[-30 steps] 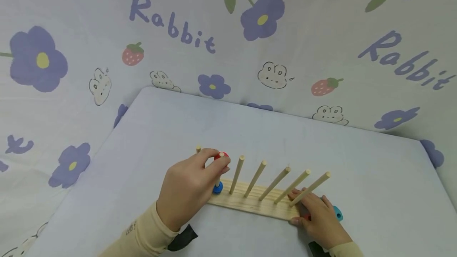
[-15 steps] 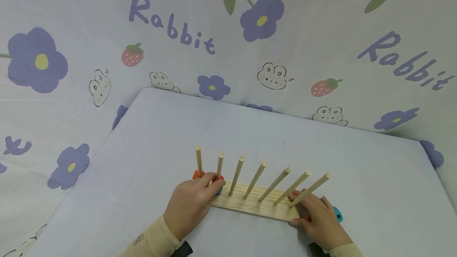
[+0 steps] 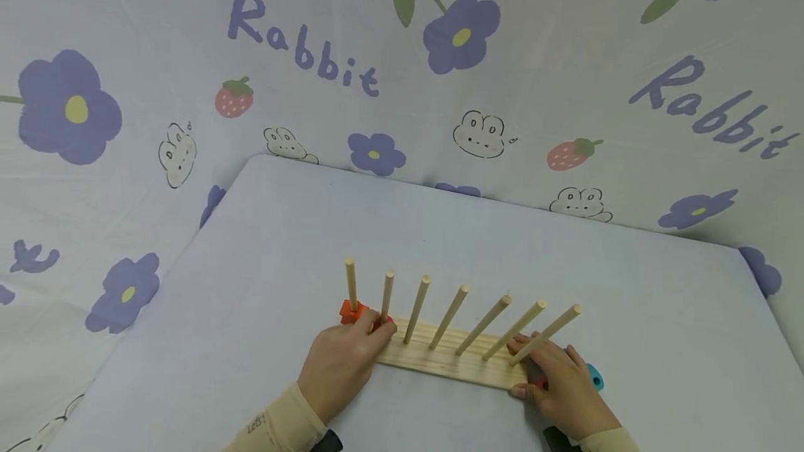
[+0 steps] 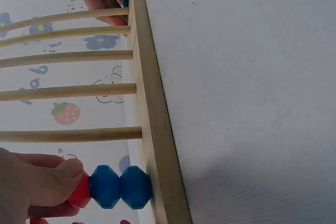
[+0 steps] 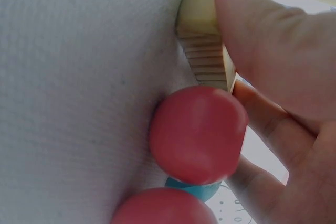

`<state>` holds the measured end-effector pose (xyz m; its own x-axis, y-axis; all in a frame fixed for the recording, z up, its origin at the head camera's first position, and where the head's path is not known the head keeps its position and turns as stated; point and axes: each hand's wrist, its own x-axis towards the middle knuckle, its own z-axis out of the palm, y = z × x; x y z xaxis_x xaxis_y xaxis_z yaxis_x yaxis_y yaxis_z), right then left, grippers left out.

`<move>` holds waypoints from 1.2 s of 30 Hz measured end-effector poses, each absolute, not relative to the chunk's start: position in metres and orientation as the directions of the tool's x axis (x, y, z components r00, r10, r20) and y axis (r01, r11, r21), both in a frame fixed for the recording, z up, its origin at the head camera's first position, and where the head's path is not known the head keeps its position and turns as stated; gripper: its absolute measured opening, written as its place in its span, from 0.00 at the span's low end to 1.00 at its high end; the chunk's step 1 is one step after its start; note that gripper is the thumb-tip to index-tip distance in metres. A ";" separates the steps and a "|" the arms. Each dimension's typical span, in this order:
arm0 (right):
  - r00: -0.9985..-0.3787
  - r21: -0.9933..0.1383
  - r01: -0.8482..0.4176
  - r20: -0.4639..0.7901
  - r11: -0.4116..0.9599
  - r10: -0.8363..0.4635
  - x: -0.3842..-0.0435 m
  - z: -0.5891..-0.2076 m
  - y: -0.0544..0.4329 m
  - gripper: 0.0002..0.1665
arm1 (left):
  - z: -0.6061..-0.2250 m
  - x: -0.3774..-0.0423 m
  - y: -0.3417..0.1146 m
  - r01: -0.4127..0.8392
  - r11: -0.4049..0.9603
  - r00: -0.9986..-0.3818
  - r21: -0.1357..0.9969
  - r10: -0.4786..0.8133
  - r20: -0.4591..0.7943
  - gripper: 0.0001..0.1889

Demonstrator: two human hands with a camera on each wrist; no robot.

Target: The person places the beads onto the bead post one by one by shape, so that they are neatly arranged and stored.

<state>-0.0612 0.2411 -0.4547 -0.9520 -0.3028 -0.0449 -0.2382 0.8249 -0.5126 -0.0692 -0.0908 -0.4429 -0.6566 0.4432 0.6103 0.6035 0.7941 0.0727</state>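
My left hand (image 3: 342, 363) pinches a red bead (image 4: 80, 192) on the second peg from the left. In the left wrist view, two blue faceted beads (image 4: 105, 186) sit under it on the same peg, down against the wooden base (image 3: 440, 366). The red bead rests right at the upper blue one. An orange-red bead (image 3: 350, 312) shows at the foot of the leftmost peg (image 3: 351, 284). My right hand (image 3: 563, 383) grips the right end of the base, thumb on the front edge and fingers behind.
Several bare pegs (image 3: 463, 305) rise to the right of the bead stack. Beside the base's right end lie a red round bead (image 5: 198, 135), another red bead (image 5: 164, 208) and a teal bead (image 3: 594, 377), partly behind my right hand. A patterned cloth (image 3: 402, 75) hangs behind the white table (image 3: 283, 229).
My left hand has slid the red bead down the second peg, from its top to the blue beads. The right hand has stayed on the base's end.
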 end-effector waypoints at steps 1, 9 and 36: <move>-0.952 -0.512 -0.241 -0.041 0.824 -0.304 -0.061 -0.455 0.241 0.36 | -0.442 -0.068 -0.091 0.600 0.796 -0.664 0.082 0.438 0.606 0.10; -0.950 -0.481 -0.269 -0.009 0.835 -0.311 -0.057 -0.458 0.242 0.32 | -0.431 -0.051 -0.094 0.615 0.769 -0.660 0.171 0.384 0.645 0.05; -0.943 -0.488 -0.287 -0.007 0.824 -0.333 -0.060 -0.457 0.247 0.36 | -0.496 -0.095 -0.154 0.434 0.645 -0.879 0.629 0.455 0.140 0.46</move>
